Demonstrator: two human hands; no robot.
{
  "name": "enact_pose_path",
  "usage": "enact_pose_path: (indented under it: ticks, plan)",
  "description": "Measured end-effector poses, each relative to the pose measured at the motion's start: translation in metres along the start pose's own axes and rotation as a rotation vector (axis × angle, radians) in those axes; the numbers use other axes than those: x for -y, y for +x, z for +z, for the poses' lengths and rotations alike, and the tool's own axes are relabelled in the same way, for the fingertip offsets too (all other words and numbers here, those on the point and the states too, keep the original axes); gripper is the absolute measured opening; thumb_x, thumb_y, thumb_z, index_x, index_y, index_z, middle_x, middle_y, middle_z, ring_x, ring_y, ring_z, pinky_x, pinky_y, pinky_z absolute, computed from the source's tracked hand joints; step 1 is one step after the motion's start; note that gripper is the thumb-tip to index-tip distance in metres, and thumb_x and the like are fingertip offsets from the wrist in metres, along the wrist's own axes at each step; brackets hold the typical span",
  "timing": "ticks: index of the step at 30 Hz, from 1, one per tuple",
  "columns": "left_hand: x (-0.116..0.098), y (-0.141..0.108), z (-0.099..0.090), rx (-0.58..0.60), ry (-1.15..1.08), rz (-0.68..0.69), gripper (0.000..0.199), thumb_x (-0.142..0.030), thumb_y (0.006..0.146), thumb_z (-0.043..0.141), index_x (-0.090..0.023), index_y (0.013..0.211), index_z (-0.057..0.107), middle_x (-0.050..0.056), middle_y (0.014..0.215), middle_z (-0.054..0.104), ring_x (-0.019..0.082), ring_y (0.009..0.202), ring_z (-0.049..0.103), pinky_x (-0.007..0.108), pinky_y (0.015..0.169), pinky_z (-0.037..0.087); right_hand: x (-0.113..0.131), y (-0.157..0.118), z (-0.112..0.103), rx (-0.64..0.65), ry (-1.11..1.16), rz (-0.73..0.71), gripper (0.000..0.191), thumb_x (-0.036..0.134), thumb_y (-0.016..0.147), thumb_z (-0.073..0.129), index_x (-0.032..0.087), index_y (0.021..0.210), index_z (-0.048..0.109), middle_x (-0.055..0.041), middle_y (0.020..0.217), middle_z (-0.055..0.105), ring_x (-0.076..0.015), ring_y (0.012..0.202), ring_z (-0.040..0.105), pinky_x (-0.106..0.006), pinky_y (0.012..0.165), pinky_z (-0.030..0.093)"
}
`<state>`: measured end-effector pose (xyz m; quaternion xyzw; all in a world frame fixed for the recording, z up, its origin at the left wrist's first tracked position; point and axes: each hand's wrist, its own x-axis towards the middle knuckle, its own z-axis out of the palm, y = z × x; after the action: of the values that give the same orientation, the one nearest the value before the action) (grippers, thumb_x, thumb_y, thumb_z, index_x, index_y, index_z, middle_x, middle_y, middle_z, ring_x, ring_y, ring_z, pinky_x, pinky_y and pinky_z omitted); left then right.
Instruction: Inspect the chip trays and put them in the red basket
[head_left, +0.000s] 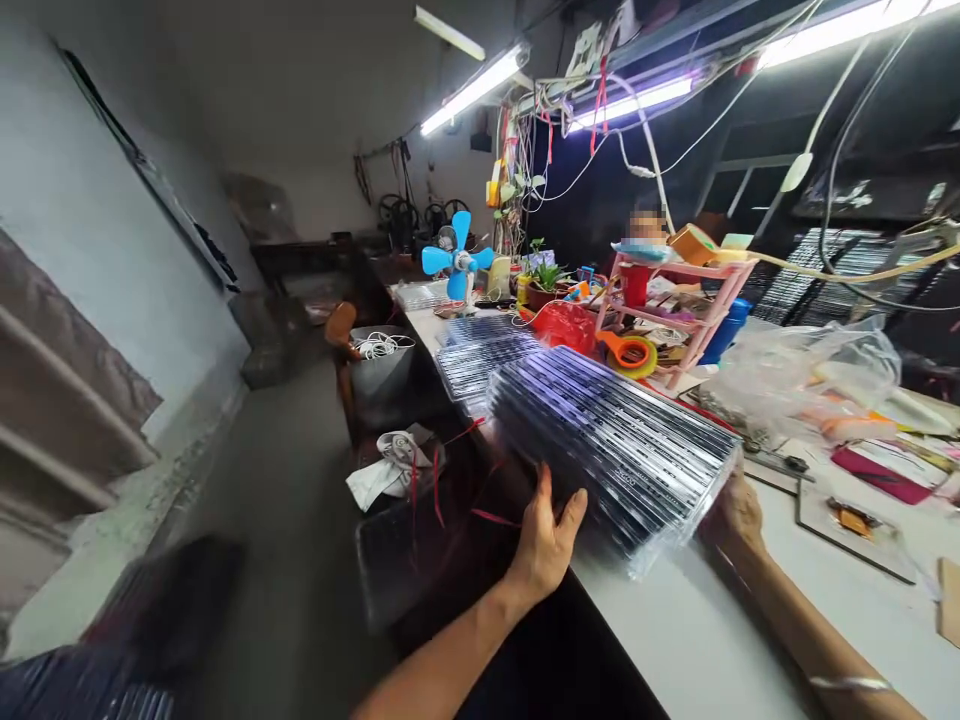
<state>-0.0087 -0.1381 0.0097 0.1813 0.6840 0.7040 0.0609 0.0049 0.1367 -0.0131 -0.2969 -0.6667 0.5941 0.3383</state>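
Note:
A thick bundle of dark, shiny, ribbed strips wrapped in clear plastic (607, 430) is tilted above the front edge of the white table. My left hand (547, 540) supports its near long side, thumb and forefinger raised against the wrap and the other fingers hidden. At the bundle's right end my right hand (739, 515) grips the plastic, with most of its fingers out of sight behind it. Beyond the bundle, a similar wrapped stack (480, 360) lies flat on the table.
A blue-bladed fan (457, 257) stands further back. Along the far side are a pink rack (679, 320), an orange tape dispenser (628, 352) and crumpled clear plastic (810, 375). A grey bin (382, 365) and a dark seat with white cloth (394, 465) stand left of the table.

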Motion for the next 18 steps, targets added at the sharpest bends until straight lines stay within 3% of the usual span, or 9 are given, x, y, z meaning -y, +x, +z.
enact_pose_path:
  ticks: [3, 7, 13, 18]
  plan:
    - [-0.001, 0.017, -0.014, -0.024, 0.025, 0.025, 0.062, -0.05, 0.082, 0.057, -0.012, 0.131, 0.05, 0.013, 0.141, 0.044, 0.027, 0.136, 0.03, 0.038, 0.114, 0.02, -0.006, -0.022, -0.015, -0.007, 0.061, 0.038, 0.064, 0.068, 0.083, 0.036, 0.017, 0.115, 0.057, -0.0095, 0.097, 0.066, -0.0251, 0.08, 0.063, -0.039, 0.065, 0.053]
    - [0.002, 0.038, -0.036, -0.034, -0.019, 0.01, 0.05, -0.05, 0.079, 0.06, -0.015, 0.113, 0.065, 0.011, 0.127, 0.058, 0.03, 0.128, 0.042, 0.043, 0.112, 0.023, -0.008, -0.055, -0.028, 0.045, 0.086, -0.007, 0.057, 0.067, 0.078, 0.046, 0.019, 0.104, 0.061, -0.0075, 0.099, 0.065, -0.0229, 0.083, 0.062, -0.038, 0.073, 0.052]
    - [0.01, 0.023, -0.062, -0.058, -0.176, -0.049, 0.055, -0.058, 0.083, 0.05, -0.015, 0.113, 0.065, 0.009, 0.121, 0.064, 0.027, 0.12, 0.051, 0.041, 0.105, 0.035, 0.002, -0.117, -0.023, 0.172, -0.044, -0.135, 0.049, 0.064, 0.083, 0.042, 0.021, 0.094, 0.062, -0.0073, 0.103, 0.064, -0.0223, 0.088, 0.059, -0.039, 0.083, 0.049]
    - [0.023, 0.015, -0.075, -0.228, -0.143, -0.123, 0.062, -0.064, 0.086, 0.036, -0.019, 0.121, 0.058, 0.006, 0.127, 0.06, 0.024, 0.127, 0.045, 0.037, 0.107, 0.033, 0.024, -0.173, -0.001, 0.337, -0.116, -0.116, 0.048, 0.056, 0.09, 0.037, 0.021, 0.118, 0.056, -0.0086, 0.124, 0.058, -0.0247, 0.115, 0.052, -0.04, 0.101, 0.038]
